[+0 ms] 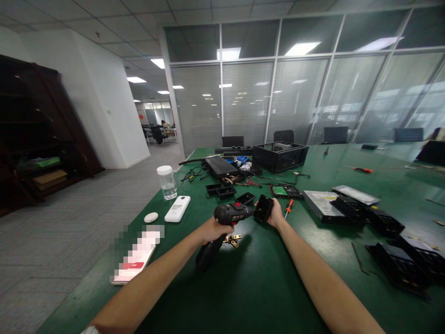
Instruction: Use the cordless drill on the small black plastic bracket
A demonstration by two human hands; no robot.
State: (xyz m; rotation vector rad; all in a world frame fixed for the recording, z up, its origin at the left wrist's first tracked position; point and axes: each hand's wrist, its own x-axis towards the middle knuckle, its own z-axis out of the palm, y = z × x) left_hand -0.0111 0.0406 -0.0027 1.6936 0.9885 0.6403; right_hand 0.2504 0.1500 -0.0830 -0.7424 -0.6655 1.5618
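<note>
- Our left hand [216,230] is wrapped around the pistol grip of the cordless drill [231,214], whose chuck points to the right.
- Our right hand [276,214] grasps a black box-shaped part [263,208] by its right side, just off the drill's nose; we cannot tell whether the drill's tip touches it.
- We judge the drill heavy and stiff, with the motor's weight above the grip, so we would hold it by the handle, clear of the chuck.
- We judge the box-shaped part light and rigid, probably plastic, and perhaps slippery; its outer walls are the place to hold, since thin sides could crack under a hard push.
- Just right of the drill's handle, small brass-coloured pieces [235,241] lie on the table [257,292].
- Right of the drill, beyond our right hand, lies an orange-handled screwdriver [289,205].
</note>
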